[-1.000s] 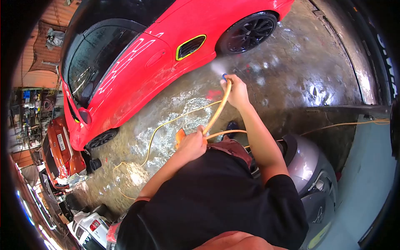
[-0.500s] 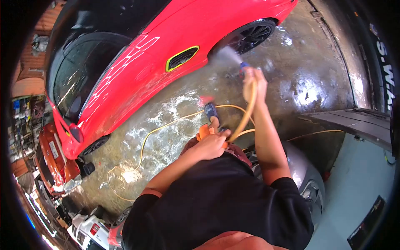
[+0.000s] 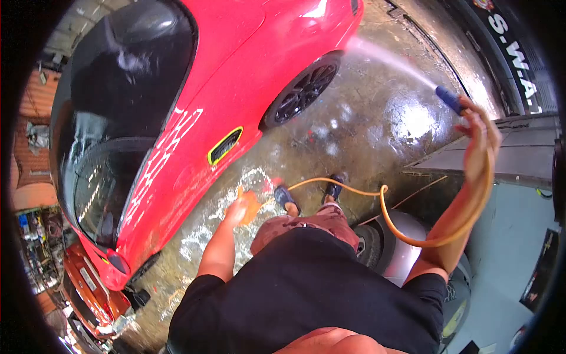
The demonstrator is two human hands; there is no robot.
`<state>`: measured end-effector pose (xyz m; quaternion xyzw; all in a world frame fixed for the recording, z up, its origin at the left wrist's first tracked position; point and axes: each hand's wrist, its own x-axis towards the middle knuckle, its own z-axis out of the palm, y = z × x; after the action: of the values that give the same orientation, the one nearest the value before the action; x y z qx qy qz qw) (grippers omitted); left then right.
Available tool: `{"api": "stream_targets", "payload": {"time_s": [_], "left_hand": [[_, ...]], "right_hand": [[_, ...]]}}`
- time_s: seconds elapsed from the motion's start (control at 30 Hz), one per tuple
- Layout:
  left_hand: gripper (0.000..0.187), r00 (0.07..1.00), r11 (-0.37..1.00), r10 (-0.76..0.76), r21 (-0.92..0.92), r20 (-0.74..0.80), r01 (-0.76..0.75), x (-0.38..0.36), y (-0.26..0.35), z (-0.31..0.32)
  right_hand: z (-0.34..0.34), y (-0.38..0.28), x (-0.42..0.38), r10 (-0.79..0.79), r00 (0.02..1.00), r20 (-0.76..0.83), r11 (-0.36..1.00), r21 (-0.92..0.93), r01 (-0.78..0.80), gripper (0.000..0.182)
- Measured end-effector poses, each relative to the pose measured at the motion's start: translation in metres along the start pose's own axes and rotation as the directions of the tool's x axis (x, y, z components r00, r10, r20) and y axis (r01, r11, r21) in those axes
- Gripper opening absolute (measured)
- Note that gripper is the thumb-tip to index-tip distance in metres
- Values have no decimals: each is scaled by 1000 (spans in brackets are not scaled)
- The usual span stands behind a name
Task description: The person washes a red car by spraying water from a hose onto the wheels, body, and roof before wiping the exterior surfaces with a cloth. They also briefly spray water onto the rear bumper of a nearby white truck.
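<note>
beside the red car (image 3: pixel 230 76), along its wheel side, we stand on wet floor (image 3: pixel 362 156). our right hand (image 3: pixel 480 138) has its fingers wrapped round the blue nozzle (image 3: pixel 450 100), well apart from the car; the jet (image 3: pixel 395 59) points at the car's rear corner, past the rear wheel (image 3: pixel 302 91), though we cannot tell whether it strikes the paint. our left hand (image 3: pixel 237 210), nearer the car's door, has its fingers closed on what looks like an orange cloth (image 3: pixel 252 207), somewhat blurred. from the nozzle the hose (image 3: pixel 421 242) loops back toward the car, reaching our shoes (image 3: pixel 334 187). the step in hand seems to be rinsing; the next move, we judge, calls for aiming the jet squarely at that corner, hose clear of our feet.
</note>
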<state>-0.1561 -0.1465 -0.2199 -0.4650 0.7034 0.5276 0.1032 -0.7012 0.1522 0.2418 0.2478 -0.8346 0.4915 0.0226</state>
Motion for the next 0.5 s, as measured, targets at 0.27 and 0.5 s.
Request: {"api": "stream_targets", "payload": {"time_s": [0.27, 0.5], "left_hand": [[23, 986, 929, -163, 330, -42, 168, -45, -54, 44], [25, 913, 961, -51, 230, -406, 156, -35, 74, 148]], "right_hand": [[-102, -48, 140, -313, 942, 125, 948, 95, 302, 45], [-108, 5, 224, -421, 884, 206, 897, 237, 372, 46]]}}
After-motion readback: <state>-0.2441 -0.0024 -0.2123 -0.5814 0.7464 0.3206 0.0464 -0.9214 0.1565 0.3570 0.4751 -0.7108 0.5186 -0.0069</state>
